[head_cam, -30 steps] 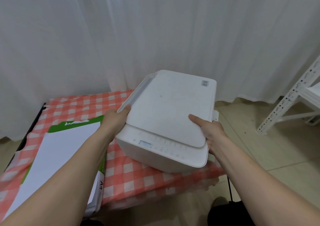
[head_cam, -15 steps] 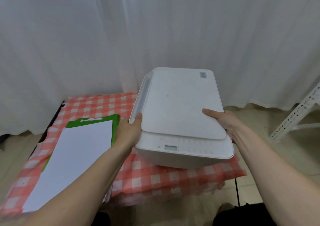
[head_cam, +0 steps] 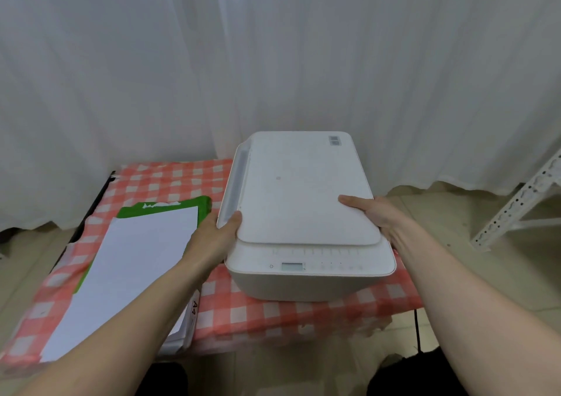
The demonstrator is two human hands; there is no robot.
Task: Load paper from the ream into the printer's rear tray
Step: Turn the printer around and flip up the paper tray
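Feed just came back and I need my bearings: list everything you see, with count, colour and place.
printer: 1, white, lid closed, on the table's right half
paper ream: 1, white sheets in an opened green wrapper, left of the printer
tablecloth: 1, red-and-white check, covering the table
curtain: 1, white, behind the table
shelf frame: 1, white metal, far right on the floor
cable: 1, black, below the table's right end
left grip: 1, bare hand, holds the printer's left side
right grip: 1, bare hand, holds the printer's right side
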